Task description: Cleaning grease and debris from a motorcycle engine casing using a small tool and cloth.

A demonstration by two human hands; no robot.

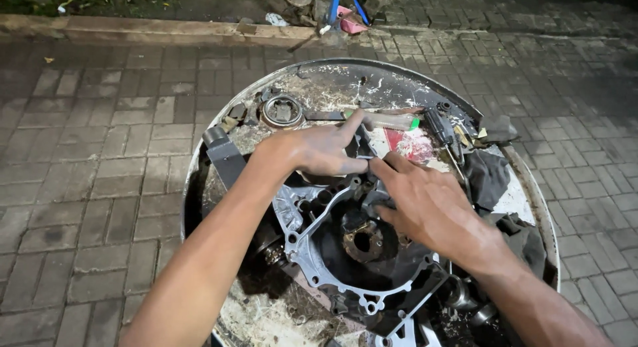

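Round metal tray (pixel 199 167) sits on grey paving bricks and holds everything. Packages: one red-and-white packet (pixel 410 145) lies flat at the tray's far side, just right of the left hand, beside a clear tube with a green end (pixel 397 121) (print too small to tell).

Engine crankcase half (pixel 345 254) lies flat, open side up, in the tray's near centre; its long axis runs diagonally from far-left to near-right, with the bolt-hole flange facing the camera.

Left hand (pixel 319 149) is over the case's far edge, fingers pinched on a small dark part (pixel 361 146). Right hand (pixel 425 204) meets it from the right, fingertips pressed on the same part and the case rim; whether it actually clamps, I cannot tell.

Also in the tray: round bearing (pixel 282 112) far-left, black-handled screwdriver (pixel 442 131) far-right, dark rag (pixel 488 177) on the right edge, dark bracket (pixel 224 157) left.
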